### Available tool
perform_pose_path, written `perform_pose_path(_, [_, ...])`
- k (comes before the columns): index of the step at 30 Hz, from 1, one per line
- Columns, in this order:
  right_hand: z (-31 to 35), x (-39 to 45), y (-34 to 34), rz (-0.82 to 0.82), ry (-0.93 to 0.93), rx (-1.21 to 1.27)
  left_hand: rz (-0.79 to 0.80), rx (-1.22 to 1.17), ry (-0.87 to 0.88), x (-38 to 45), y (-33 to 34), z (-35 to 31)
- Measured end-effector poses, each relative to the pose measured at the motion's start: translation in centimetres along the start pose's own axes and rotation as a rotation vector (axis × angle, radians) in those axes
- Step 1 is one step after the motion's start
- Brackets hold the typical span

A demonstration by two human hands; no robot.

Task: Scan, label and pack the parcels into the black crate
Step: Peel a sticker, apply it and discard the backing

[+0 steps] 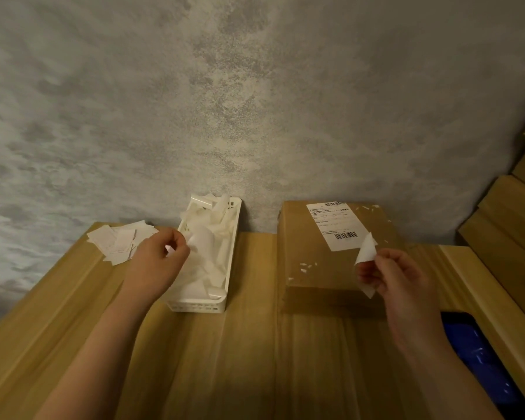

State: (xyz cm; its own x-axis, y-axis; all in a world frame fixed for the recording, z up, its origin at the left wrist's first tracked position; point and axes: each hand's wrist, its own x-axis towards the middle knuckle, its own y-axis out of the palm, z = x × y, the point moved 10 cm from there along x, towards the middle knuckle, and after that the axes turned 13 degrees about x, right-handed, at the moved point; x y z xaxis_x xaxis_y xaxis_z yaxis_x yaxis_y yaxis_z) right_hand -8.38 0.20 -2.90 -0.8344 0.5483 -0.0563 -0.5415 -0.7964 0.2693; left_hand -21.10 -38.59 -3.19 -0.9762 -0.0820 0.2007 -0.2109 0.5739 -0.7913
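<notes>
Your right hand [397,277] pinches a thin, floppy label [366,253] over the cardboard parcel [331,259] on the table [255,344]; your left hand [161,256] seemingly pinches backing paper above the white basket [200,304]. Grip the light label by its edges.

Matt cardboard parcel [331,262], wood-grain table [225,359]
</notes>
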Motion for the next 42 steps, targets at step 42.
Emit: perform_pose_path(42, [0.4, 2.3, -3.2, 0.233, -0.243, -0.572, 0.519, -0.539, 0.055, -7.9, 13.4, -18.5])
